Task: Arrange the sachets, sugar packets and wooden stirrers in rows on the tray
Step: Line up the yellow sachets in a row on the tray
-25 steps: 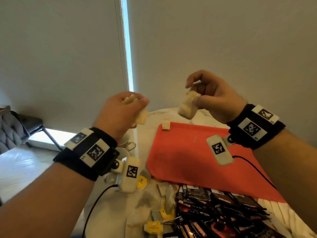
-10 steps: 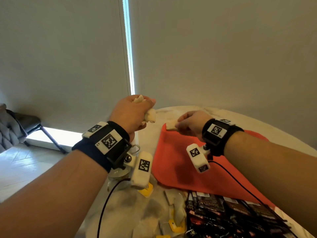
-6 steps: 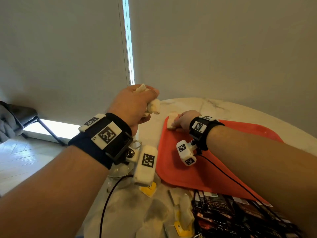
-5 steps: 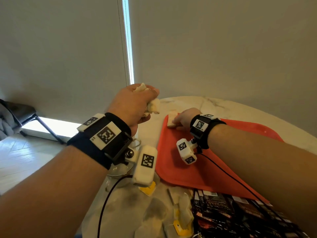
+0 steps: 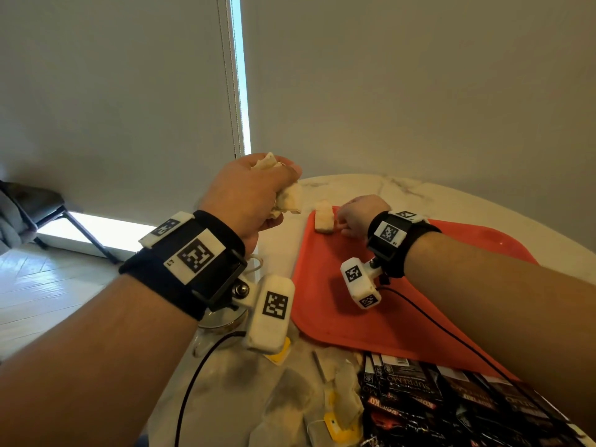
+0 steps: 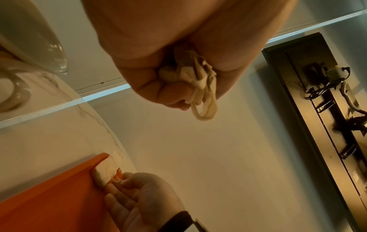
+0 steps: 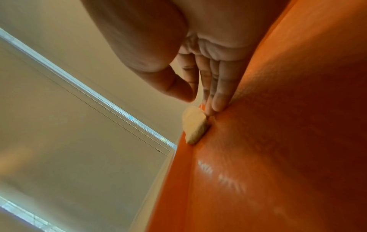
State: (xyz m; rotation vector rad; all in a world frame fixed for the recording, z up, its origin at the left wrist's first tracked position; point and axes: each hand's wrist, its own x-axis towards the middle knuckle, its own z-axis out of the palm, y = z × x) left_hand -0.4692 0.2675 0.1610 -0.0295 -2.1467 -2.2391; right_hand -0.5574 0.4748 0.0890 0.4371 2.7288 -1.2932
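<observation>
My left hand (image 5: 254, 195) is raised over the table's left side, its fingers curled round a bunch of white sachets (image 6: 196, 81). A red tray (image 5: 403, 317) lies on the round marble table (image 5: 371, 185). One white sachet (image 5: 323, 221) lies flat in the tray's far left corner. My right hand (image 5: 353, 217) rests on the tray just right of that sachet. In the right wrist view its fingers (image 7: 216, 87) are straight and their tips touch the sachet's (image 7: 194, 125) edge, with the thumb held apart.
A heap of black coffee sachets (image 5: 435, 404) lies in front of the tray. Tea bags with yellow tags (image 5: 335, 424) are scattered left of it. A glass vessel (image 5: 222, 321) stands under my left wrist. A chair (image 5: 32, 204) stands on the floor at far left.
My right hand came down from mid-air with a white sachet, laid it in the tray's far left corner and let go. My left hand stayed raised with its bunch.
</observation>
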